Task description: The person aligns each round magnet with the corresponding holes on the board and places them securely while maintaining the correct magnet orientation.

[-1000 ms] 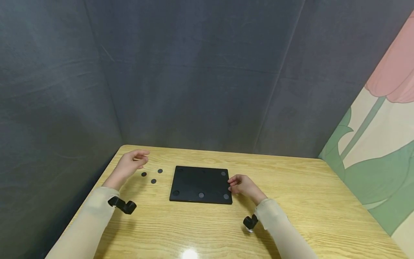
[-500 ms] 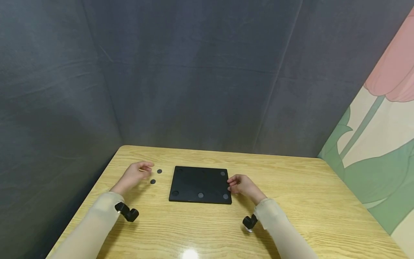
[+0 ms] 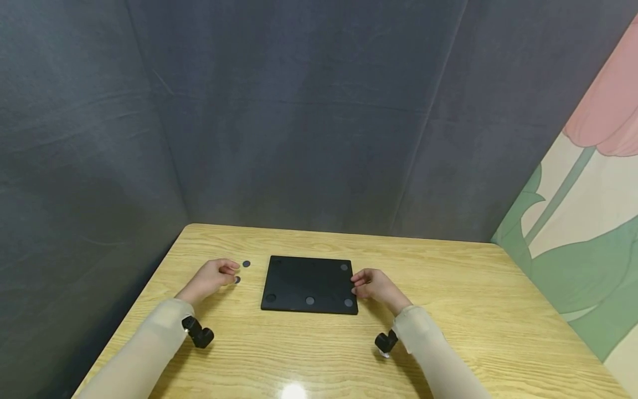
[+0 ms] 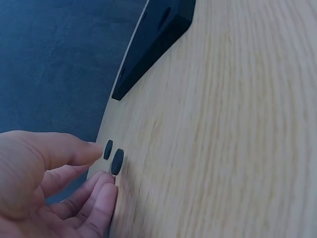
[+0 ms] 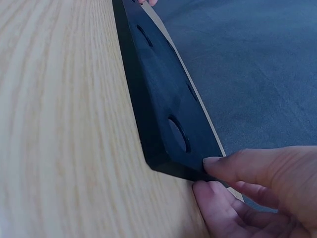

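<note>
A flat black rectangular board (image 3: 309,280) with round recesses lies on the table, and greyish discs sit in some of the recesses. My right hand (image 3: 377,289) pinches the board's right edge, with one fingertip (image 5: 214,162) on its top face and another against its side. My left hand (image 3: 213,277) is low over the table left of the board, its fingers apart and loosely bent. A small dark disc (image 4: 118,161) lies at its fingertips. Just beyond is another loose disc (image 3: 246,264). Whether a disc is under the left hand cannot be seen.
The light wood table (image 3: 299,354) bears the board and loose discs. A dark grey-blue curtain (image 3: 299,122) hangs along its back and left edges. A wall with a painted flower (image 3: 583,205) stands on the right.
My left hand has moved right and toward me, to the nearer loose disc. The leftmost disc, seen a second ago, no longer shows. My right hand and the board have stayed in place.
</note>
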